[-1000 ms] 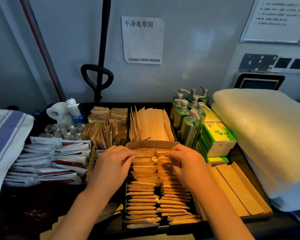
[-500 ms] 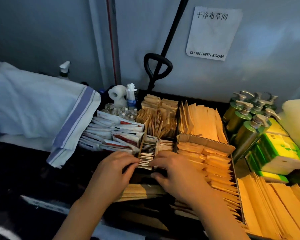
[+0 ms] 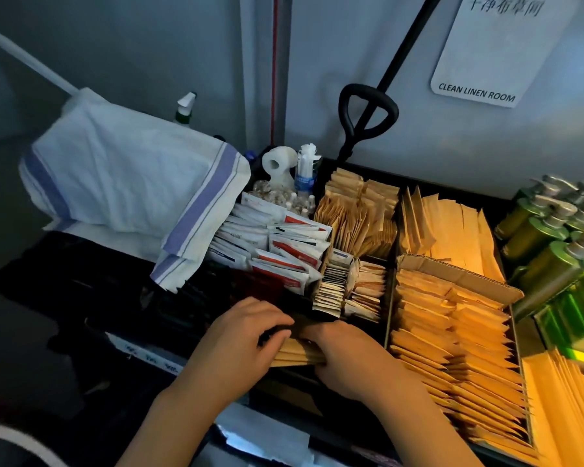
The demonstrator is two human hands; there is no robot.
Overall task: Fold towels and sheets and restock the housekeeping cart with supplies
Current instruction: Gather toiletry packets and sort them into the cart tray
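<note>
Reaching into the cart tray's (image 3: 381, 335) front-left compartment: left hand (image 3: 246, 335) and right hand (image 3: 348, 358) both rest curled on flat brown packets (image 3: 297, 357) (actual grasp hidden, cannot tell). Sachet rows (image 3: 331, 284) sit just behind; striped towel (image 3: 132, 183) drapes far left.

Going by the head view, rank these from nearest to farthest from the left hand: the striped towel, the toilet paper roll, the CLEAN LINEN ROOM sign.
Measured from the left hand:
1. Striped towel: up and to the left, its hanging corner the closest part.
2. Toilet paper roll: straight beyond, at the cart's back edge.
3. CLEAN LINEN ROOM sign: on the wall, far upper right.
</note>
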